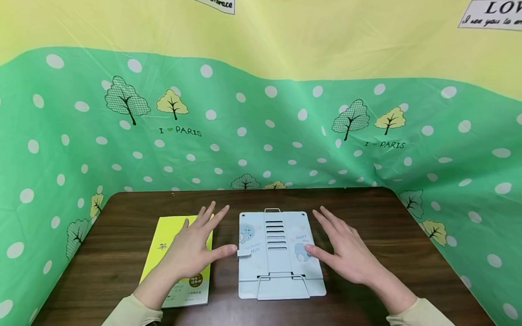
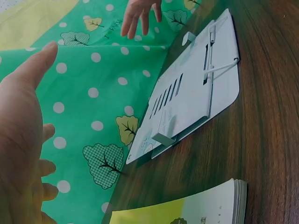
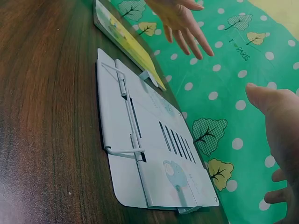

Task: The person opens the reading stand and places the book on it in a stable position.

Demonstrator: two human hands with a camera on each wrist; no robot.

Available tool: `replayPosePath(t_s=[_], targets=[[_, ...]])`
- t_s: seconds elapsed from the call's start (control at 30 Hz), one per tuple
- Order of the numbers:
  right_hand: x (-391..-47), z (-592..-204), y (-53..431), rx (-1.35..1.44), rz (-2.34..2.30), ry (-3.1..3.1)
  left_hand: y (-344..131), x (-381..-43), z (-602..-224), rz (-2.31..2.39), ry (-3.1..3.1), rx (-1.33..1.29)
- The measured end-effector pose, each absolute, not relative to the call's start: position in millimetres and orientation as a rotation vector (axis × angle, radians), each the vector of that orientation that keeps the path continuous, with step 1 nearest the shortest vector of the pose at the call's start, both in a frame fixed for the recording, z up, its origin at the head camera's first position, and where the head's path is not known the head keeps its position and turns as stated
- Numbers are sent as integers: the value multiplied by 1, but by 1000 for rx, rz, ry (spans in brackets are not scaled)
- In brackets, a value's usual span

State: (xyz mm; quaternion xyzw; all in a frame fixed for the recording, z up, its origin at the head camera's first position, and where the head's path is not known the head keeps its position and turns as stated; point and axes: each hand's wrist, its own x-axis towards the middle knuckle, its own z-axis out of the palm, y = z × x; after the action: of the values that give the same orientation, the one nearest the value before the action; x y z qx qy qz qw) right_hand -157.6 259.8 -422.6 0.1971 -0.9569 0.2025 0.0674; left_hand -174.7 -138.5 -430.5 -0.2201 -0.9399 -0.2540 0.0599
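Note:
A pale blue folding book stand point(image 1: 255, 265) lies flat on the table, with slots down its middle, cartoon prints and a wire bracket point(image 1: 283, 298) at its near edge. To its left is a yellow and white book point(image 1: 157, 240), partly hidden by my left hand point(image 1: 192, 248). That hand is held above the book with fingers spread, its thumb near the stand's left edge. On the other side, my right hand point(image 1: 350, 254) hovers by the stand's right edge, fingers extended. Both wrist views show the hands raised off the stand point(image 2: 191, 93), holding nothing.
The dark wooden table point(image 1: 354, 305) has rounded far corners. Green and yellow cloth point(image 1: 285, 128) with white dots and trees hangs behind it and along both sides. A small white clip point(image 3: 148, 77) sticks up from the stand's left side.

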Motion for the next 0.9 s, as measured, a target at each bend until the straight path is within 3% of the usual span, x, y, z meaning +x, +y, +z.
replayPosePath(t_s=[0.9], targets=[[-144, -422, 256, 517, 1049, -2872, -120, -159, -432, -1632, -2662, -664]])
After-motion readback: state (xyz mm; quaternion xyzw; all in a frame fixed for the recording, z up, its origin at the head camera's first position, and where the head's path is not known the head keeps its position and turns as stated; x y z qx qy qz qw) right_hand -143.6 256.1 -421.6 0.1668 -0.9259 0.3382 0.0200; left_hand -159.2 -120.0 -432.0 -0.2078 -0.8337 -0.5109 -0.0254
